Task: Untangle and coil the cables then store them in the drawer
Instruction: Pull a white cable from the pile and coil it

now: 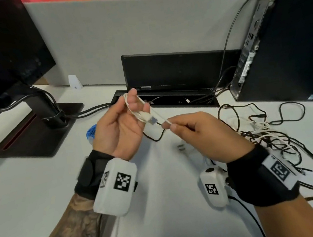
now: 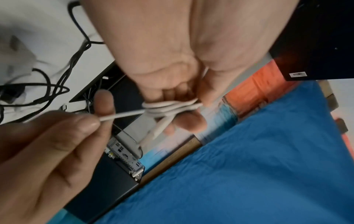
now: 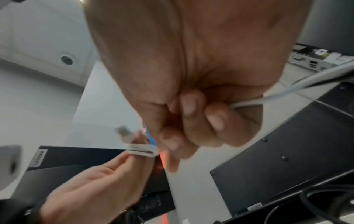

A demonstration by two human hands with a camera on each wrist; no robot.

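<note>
My left hand [image 1: 133, 106] is raised above the desk with a white cable coil [image 1: 140, 110] wound round its fingers; the thumb presses on the loops. A USB plug [image 1: 152, 120] sticks out of the coil. My right hand [image 1: 169, 125] pinches the loose white strand [image 1: 161, 118] just right of the coil, and the strand is taut between the hands. The left wrist view shows the loops [image 2: 168, 107] round my left fingers [image 2: 191, 121] and the right hand [image 2: 91, 121] pinching. In the right wrist view the cable [image 3: 268, 97] trails out of my right hand [image 3: 191, 121]. No drawer is in view.
A tangle of black and white cables [image 1: 269, 137] lies on the desk at right, and a white plug adapter [image 1: 183, 148] lies under my right hand. A monitor stand [image 1: 34, 134] is at left, a PC tower [image 1: 281, 42] at right, an open cable tray [image 1: 169, 98] behind.
</note>
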